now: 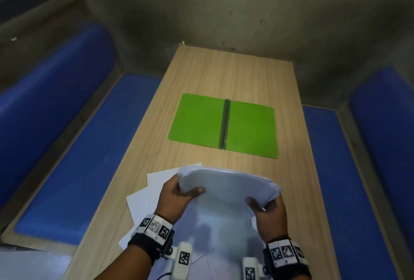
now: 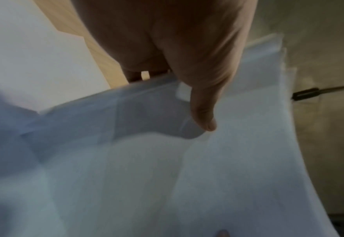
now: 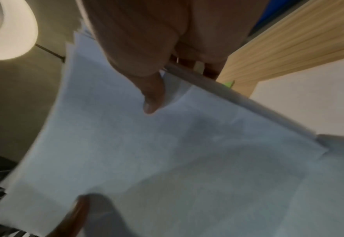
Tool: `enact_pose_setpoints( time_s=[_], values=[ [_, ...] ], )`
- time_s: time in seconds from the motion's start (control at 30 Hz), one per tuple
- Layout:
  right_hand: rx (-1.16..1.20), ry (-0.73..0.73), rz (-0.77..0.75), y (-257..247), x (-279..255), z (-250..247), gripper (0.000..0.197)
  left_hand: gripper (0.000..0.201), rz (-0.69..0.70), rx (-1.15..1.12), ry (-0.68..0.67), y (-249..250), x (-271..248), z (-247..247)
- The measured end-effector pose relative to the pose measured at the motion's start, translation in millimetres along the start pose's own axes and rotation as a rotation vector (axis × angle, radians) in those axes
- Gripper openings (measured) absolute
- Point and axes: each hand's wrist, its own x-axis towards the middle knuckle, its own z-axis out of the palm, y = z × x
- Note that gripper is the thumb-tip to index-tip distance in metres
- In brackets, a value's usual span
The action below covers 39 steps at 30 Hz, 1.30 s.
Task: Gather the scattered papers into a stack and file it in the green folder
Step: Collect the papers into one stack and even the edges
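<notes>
A stack of white papers [image 1: 226, 187] is lifted and tilted above the near end of the wooden table [image 1: 201, 73]. My left hand [image 1: 179, 192] grips its left edge, thumb on top. My right hand [image 1: 266, 210] grips its right edge the same way. The left wrist view shows the thumb pressed on the stack [image 2: 227, 160]; the right wrist view shows the other thumb on the sheets [image 3: 146, 152]. Several loose white sheets [image 1: 143, 199] still lie fanned on the table under and left of the stack. The green folder [image 1: 224, 125] lies open flat in the table's middle, beyond the hands.
Blue padded benches run along the left [image 1: 67, 156] and right [image 1: 349, 178] sides of the narrow table. A grey wall [image 1: 224, 10] closes off the far end. Bare wood shows beyond the folder and between folder and papers.
</notes>
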Motion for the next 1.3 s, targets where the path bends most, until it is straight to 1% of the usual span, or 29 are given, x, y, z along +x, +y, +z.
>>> enact_pose_setpoints(
  time_s=[0.07,0.13,0.2,0.23,0.27,0.33,0.4,0.47,0.5,0.53,0.63,0.7,0.8,0.83,0.9,0.93,0.97,1.07,1.13,1.2,1.23,1.27,1.3],
  values=[
    [0.067,0.020,0.009,3,2,-6,0.055,0.045,0.038,-0.010,0.007,1,-1,-2],
    [0.135,0.021,-0.026,-3,5,-5,0.061,0.046,0.117,-0.066,0.016,12,-2,1],
    [0.207,0.080,-0.084,-13,5,-1,0.060,0.051,0.164,-0.189,0.039,24,-4,9],
    [0.219,0.130,-0.111,-18,6,2,0.059,0.058,0.192,-0.215,0.068,30,-4,14],
    [0.216,0.182,-0.129,-21,7,6,0.057,0.064,0.224,-0.192,0.103,36,-4,18],
    [0.171,0.265,-0.132,-25,9,13,0.059,0.073,0.265,-0.068,0.173,42,-2,25],
    [0.072,0.303,-0.094,-25,9,16,0.068,0.083,0.263,0.052,0.233,38,2,25],
    [0.007,0.314,-0.089,-26,8,15,0.076,0.091,0.248,0.092,0.268,36,2,23],
    [0.021,0.316,-0.108,-28,7,13,0.075,0.091,0.246,0.077,0.279,37,2,21],
    [0.045,0.320,-0.140,-32,6,12,0.071,0.087,0.256,0.046,0.286,39,0,20],
    [0.082,0.324,-0.229,-45,4,11,0.059,0.056,0.292,-0.040,0.309,49,-5,23],
    [0.082,0.341,-0.240,-50,4,17,0.056,0.042,0.278,-0.073,0.331,56,-4,30],
    [0.012,0.403,-0.214,-50,3,25,0.061,0.037,0.215,-0.025,0.384,59,-2,37],
    [-0.013,0.408,-0.204,-48,2,25,0.057,0.035,0.193,0.004,0.394,55,-1,37],
    [-0.011,0.388,-0.189,-42,1,20,0.038,0.031,0.184,0.024,0.387,47,-1,34],
    [0.013,0.370,-0.176,-40,1,17,0.031,0.029,0.189,0.006,0.372,42,-2,32],
    [0.041,0.349,-0.170,-38,1,14,0.027,0.028,0.193,-0.022,0.353,41,-3,30],
    [0.116,0.290,-0.186,-35,1,10,0.031,0.025,0.207,-0.074,0.307,38,-8,30],
    [0.108,0.257,-0.188,-33,1,12,0.030,0.022,0.205,-0.071,0.299,39,-8,32],
    [0.081,0.257,-0.206,-33,3,13,0.028,0.024,0.198,-0.075,0.275,41,-7,32],
    [0.092,0.252,-0.207,-32,4,13,0.033,0.030,0.203,-0.080,0.245,40,-6,30],
    [0.122,0.231,-0.202,-30,7,10,0.041,0.040,0.208,-0.087,0.199,37,-5,26],
    [0.148,0.190,-0.192,-27,10,7,0.050,0.054,0.209,-0.102,0.142,33,-4,22]
  ],
)
